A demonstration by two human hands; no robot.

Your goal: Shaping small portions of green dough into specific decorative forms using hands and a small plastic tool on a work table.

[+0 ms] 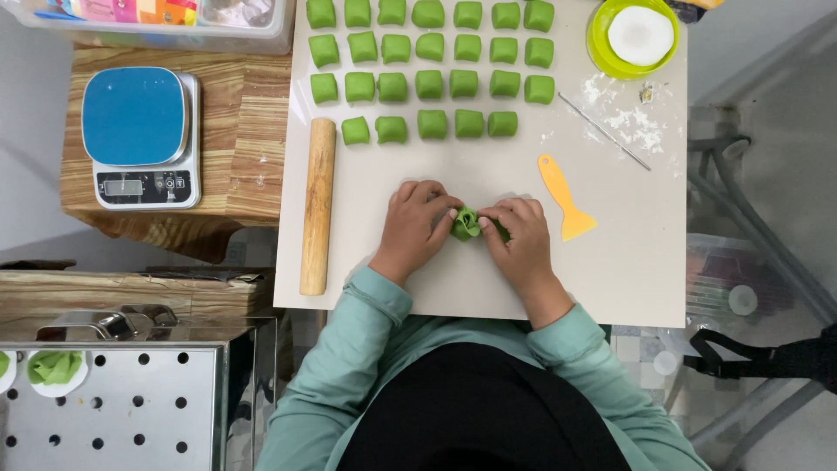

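Both hands, the left hand [417,222] and right hand [521,235], pinch a soft, folded green dough piece [466,224] over the smooth pale table [628,262]; a wooden rolling pin [317,206] lies beside them.

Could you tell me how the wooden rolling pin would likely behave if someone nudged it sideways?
The rolling pin is a plain cylinder lying flat on the smooth board, so it would probably roll easily. It lies near the board's left edge, so it could roll off. It looks rigid.

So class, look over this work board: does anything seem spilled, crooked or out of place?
Some white flour is scattered near the thin metal rod, below the green bowl. The bottom row of green dough pieces is shorter than the others. Nothing else stands out.
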